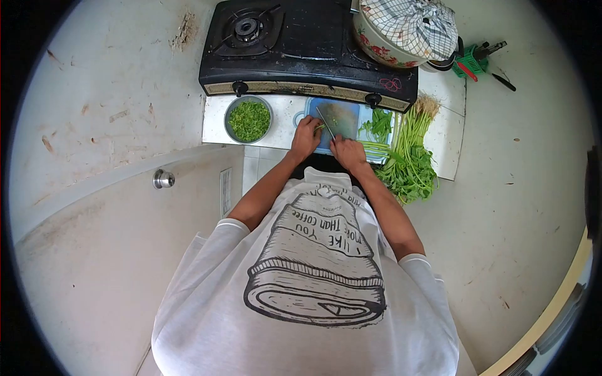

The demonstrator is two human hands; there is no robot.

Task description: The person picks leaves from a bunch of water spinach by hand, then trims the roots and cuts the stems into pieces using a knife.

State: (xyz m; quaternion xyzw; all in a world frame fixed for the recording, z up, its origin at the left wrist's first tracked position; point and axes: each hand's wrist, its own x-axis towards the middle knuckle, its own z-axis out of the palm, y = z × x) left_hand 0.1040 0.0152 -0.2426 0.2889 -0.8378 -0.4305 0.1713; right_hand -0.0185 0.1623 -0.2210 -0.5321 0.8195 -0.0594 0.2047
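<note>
My right hand (pixel 348 152) is closed round the handle of a knife (pixel 325 121), whose blade slants up and left over the blue cutting board (pixel 346 111). At the board's left side my left hand (pixel 305 138) has its fingers closed on short green stems (pixel 321 126) beside the blade. A few small green bits lie on the board. Just right of it are cut leaves (pixel 379 125) and some pale stalks (pixel 375 149) near my right hand. The knife's handle is hidden in my grip.
A grey bowl (pixel 270 130) of chopped greens stands left of the board. To the right lies a bunch of leafy greens (pixel 409 164) with roots. Behind are a black gas stove (pixel 301 47), a flowered pot (pixel 382 50) under a checked cloth, and a green basket (pixel 471 61) with utensils.
</note>
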